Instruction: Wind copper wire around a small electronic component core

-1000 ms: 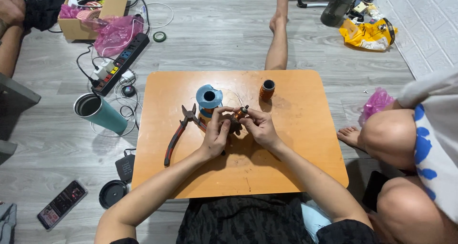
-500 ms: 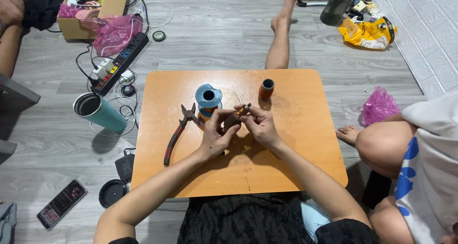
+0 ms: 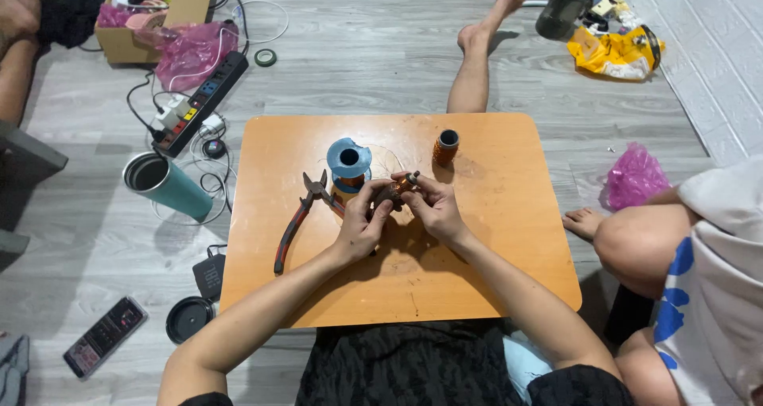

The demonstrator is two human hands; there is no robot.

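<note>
Over the middle of a low orange table (image 3: pixel 493 239), my left hand (image 3: pixel 362 223) and my right hand (image 3: pixel 433 207) meet around a small dark part wound with copper wire (image 3: pixel 395 190); both pinch it between the fingertips. Just behind the hands stands a blue spool of copper wire (image 3: pixel 348 161). A smaller copper-wire spool (image 3: pixel 446 146) stands upright further right. Red-handled pliers (image 3: pixel 298 219) lie on the table left of my left hand, jaws pointing toward the blue spool.
A teal tumbler (image 3: pixel 165 185), its black lid (image 3: pixel 187 319), a power strip (image 3: pixel 199 100) with cables, a phone (image 3: pixel 103 336) and a cardboard box (image 3: pixel 151 17) lie on the floor left. Another person's knee (image 3: pixel 636 243) is at right, a bare leg (image 3: pixel 475 64) beyond the table.
My hands stay on the wound part with only small finger shifts. The person at right has shifted their leg and body slightly.
</note>
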